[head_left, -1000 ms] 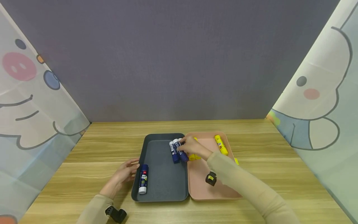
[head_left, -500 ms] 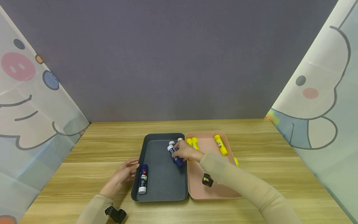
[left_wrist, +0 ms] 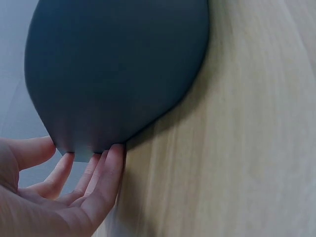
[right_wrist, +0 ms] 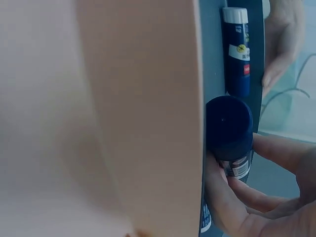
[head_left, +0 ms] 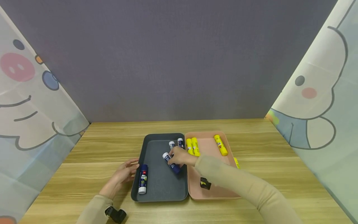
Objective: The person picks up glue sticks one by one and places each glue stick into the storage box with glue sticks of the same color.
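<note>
My right hand (head_left: 181, 156) pinches a dark blue glue stick (head_left: 166, 157) with a white end, slanted over the right part of the grey tray (head_left: 159, 199). The right wrist view shows its round blue end (right_wrist: 228, 121) between thumb and fingers. Just beyond the hand, two similar glue sticks, a nearer one (head_left: 172, 144) and a farther one (head_left: 180, 142), lie partly hidden by it. Another blue glue stick (head_left: 143, 179) lies along the tray's left wall. My left hand (head_left: 123, 175) rests its fingertips on the outside of that wall, thumb at the rim (left_wrist: 53, 144).
Against the grey tray's right side stands a pink tray (head_left: 209, 196). Inside it are yellow glue sticks, a pair (head_left: 193, 147) at its upper left and one (head_left: 221, 145) at upper right. Another yellow piece (head_left: 236, 162) shows beyond my right sleeve. A dark panel (head_left: 179, 62) rises behind the table.
My right hand has moved left and toward me, drawing one blue glue stick away from the two beside it and tilting it. The left hand has stayed at the tray's side.
</note>
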